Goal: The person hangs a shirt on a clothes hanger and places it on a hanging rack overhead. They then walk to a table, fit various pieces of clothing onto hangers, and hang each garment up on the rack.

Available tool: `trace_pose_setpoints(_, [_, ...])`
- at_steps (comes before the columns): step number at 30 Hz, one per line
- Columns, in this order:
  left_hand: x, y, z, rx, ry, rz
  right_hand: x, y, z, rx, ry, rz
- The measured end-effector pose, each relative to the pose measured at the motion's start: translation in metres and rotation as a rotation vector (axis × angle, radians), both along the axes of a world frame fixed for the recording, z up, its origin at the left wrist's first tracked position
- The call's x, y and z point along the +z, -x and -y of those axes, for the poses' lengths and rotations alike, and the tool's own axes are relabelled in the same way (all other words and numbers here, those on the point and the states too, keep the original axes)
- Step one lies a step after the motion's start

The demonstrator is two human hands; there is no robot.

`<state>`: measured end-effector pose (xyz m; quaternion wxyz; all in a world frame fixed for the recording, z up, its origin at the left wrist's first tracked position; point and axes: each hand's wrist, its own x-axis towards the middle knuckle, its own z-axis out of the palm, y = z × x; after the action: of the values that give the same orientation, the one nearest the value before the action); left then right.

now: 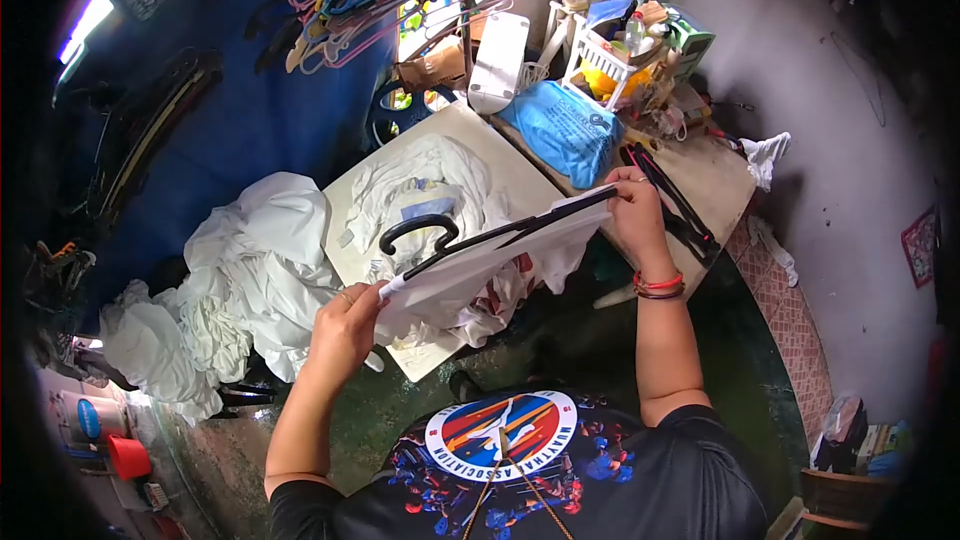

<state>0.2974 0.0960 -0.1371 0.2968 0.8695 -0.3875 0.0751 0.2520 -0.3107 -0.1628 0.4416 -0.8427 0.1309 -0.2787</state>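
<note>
A black hanger (500, 232) stretches between my two hands, its hook pointing up and to the left. White cloth (470, 275) hangs from the hanger toward me. My left hand (347, 328) grips the hanger's left end together with the cloth, fingers closed. At the other end, my right hand (632, 202) pinches the hanger and the cloth's edge. Beneath and beyond lies a pile of white clothes (425, 175) on a pale tabletop (350, 185).
More white cloth (260, 260) is heaped at the left. Coloured hangers (390, 0) hang above. A blue bag (565, 130), a white basket (600, 65) and black hangers (675, 202) sit at the back right. A red bucket (128, 457) stands at the lower left.
</note>
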Motion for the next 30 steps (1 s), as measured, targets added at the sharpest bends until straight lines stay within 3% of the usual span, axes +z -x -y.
trace_pose_setpoints(5, [0.040,0.002,-0.013,-0.027,-0.069,-0.008,0.023,0.009,-0.016,-0.062,0.105,0.090])
trace_pose_setpoints(9, [0.057,0.001,-0.023,-0.045,-0.197,0.119,0.048,0.020,-0.039,-0.074,0.257,0.163])
trace_pose_setpoints(10, [0.054,-0.004,-0.029,-0.042,-0.131,0.169,0.056,0.024,-0.046,-0.066,0.267,0.169])
trace_pose_setpoints(13, [0.058,-0.013,-0.044,0.054,-0.060,0.185,0.076,0.043,-0.058,0.225,0.468,0.179])
trace_pose_setpoints(16, [0.062,-0.013,-0.055,0.076,0.006,0.144,0.107,0.073,-0.081,0.651,0.331,0.297])
trace_pose_setpoints(17, [0.066,-0.012,-0.058,0.069,0.032,0.121,0.117,0.075,-0.086,0.752,0.135,0.393])
trace_pose_setpoints(20, [0.083,-0.008,-0.067,0.036,0.144,-0.016,0.122,0.061,-0.085,0.230,0.609,0.431])
trace_pose_setpoints(23, [0.094,-0.010,-0.075,0.058,0.202,0.038,0.109,0.051,-0.073,0.221,0.324,0.165])
trace_pose_setpoints(24, [0.101,-0.014,-0.080,0.100,0.183,0.093,0.118,0.054,-0.067,0.223,0.440,0.153])
trace_pose_setpoints(25, [0.108,-0.017,-0.086,0.144,0.162,0.144,0.122,0.054,-0.058,0.158,0.509,0.283])
trace_pose_setpoints(27, [0.123,-0.019,-0.099,0.213,0.212,0.226,0.138,0.070,-0.045,-0.070,0.338,0.340])
trace_pose_setpoints(28, [0.126,-0.020,-0.097,0.194,0.301,0.422,0.148,0.072,-0.042,0.121,0.181,0.492])
trace_pose_setpoints(30, [0.135,-0.017,-0.090,0.192,0.212,0.397,0.168,0.071,-0.056,-0.046,0.640,0.578])
